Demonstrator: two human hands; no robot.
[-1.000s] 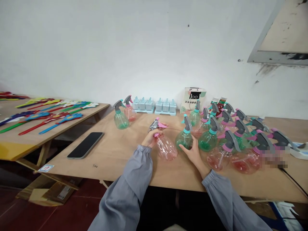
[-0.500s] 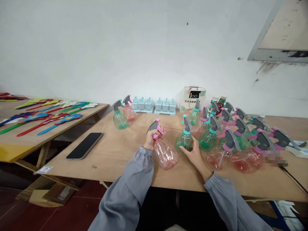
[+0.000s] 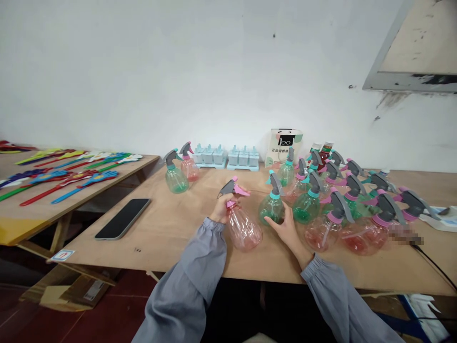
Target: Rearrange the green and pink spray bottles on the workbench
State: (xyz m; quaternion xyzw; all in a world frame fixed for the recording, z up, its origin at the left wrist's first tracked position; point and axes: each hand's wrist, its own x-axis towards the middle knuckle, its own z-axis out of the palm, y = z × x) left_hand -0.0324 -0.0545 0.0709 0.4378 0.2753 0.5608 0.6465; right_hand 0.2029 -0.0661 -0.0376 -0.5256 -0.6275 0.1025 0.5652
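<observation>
My left hand [image 3: 222, 209] is closed around the neck of a clear pink spray bottle [image 3: 244, 228], which leans with its base toward the right. Its grey and pink trigger head sticks up above my fingers. My right hand [image 3: 284, 224] curves round the near right side of a green spray bottle [image 3: 267, 209], thumb in front and the other fingers partly hidden. That bottle stands upright on the wooden table [image 3: 185, 238]. Just right of it are more spray bottles, among them a green one [image 3: 306, 207] and a pink one [image 3: 322, 233].
Two spray bottles, a green one [image 3: 176, 180] and a pink one [image 3: 190, 169], stand at the back left. Near the left edge lies a phone [image 3: 122, 219]. Pale blue ice-pop moulds [image 3: 243, 159] and a paper bag [image 3: 283, 146] line the wall. A side table holds colourful hand-shaped clappers [image 3: 87, 178].
The view has shifted slightly. The pink trigger on the bottle in my left hand now sticks out further, less covered by fingers. My right hand stays at the green bottle.
</observation>
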